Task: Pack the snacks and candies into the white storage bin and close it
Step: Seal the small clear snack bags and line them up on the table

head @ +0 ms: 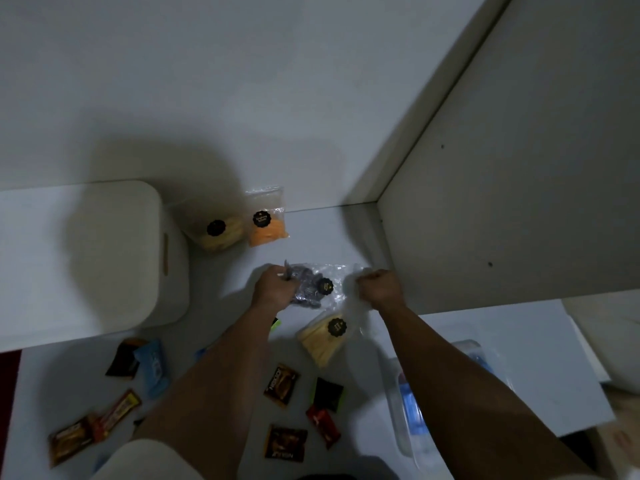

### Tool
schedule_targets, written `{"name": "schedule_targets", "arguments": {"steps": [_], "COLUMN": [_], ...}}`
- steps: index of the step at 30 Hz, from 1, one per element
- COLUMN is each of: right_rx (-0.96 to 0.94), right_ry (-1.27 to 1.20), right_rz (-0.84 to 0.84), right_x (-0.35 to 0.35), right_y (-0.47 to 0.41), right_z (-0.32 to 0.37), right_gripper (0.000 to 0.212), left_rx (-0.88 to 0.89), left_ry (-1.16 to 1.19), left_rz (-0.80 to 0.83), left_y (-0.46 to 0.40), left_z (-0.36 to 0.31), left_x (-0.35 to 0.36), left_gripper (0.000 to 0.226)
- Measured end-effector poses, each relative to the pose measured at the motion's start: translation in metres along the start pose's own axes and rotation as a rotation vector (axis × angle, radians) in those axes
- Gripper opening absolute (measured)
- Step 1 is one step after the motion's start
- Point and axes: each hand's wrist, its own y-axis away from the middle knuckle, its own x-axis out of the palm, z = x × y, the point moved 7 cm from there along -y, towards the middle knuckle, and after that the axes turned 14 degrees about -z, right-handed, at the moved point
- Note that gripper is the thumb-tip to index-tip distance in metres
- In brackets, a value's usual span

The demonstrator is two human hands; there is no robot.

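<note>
A clear bag of dark candies (311, 287) is pinched at both ends by the left hand (273, 287) and right hand (379, 285), right of the lidded white storage bin (86, 258); nothing is seen packed

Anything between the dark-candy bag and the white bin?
Yes: the white bin has its lid on. The table between it and the dark-candy bag, held by left hand and right hand, looks bare.

Clear glossy plastic bag (320, 285) (crinkled); matt white bin (86, 258); smooth table (311, 237).
</note>
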Motion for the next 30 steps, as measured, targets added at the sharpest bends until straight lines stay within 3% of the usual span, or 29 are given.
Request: {"name": "schedule_targets", "arguments": {"steps": [5,6,9,12,17,19,21,25,30], "right_rx": [0.09,0.131,0.195,0.182,0.097,0.057,0.014,-0.169,-0.38], "right_ry": [-0.211,-0.253,-0.33,-0.453,-0.498,-0.532,-0.558,-0.539,-0.493], "right_rz": [-0.02,-0.011,0.03,0.039,0.13,0.133,0.139,0.202,0.132], "right_x": [-0.017,-0.019,-0.021,-0.027,-0.037,-0.046,-0.052,-0.06,-0.076], "right_y": [0.014,0.016,0.019,0.022,0.034,0.043,0.054,0.094,0.157], "right_z": [0.007,0.008,0.012,0.028,0.059,0.075,0.09,0.115,0.124], "right_gripper": [0.002,0.005,0.01,0.013,0.01,0.017,0.023,0.008,0.014], "left_rx": [-0.049,-0.05,-0.059,-0.072,-0.045,-0.018,0.023,0.031,0.087], "left_ry": [0.15,0.175,0.206,0.231,0.199,0.153,0.129,0.311,0.422], "left_rz": [-0.017,-0.014,-0.013,-0.005,0.013,0.015,0.032,0.041,0.07], "left_y": [0.0,0.001,0.005,0.006,0.018,0.026,0.035,0.059,0.108], "left_z": [0.0,-0.002,-0.007,-0.009,-0.021,-0.028,-0.034,-0.05,-0.069], "left_x": [0.002,0.002,0.001,0.002,-0.005,-0.013,-0.021,-0.043,-0.082], "left_gripper": [0.011,0.005,0.02,0.01,0.023,0.03,0.021,0.044,0.058]}}
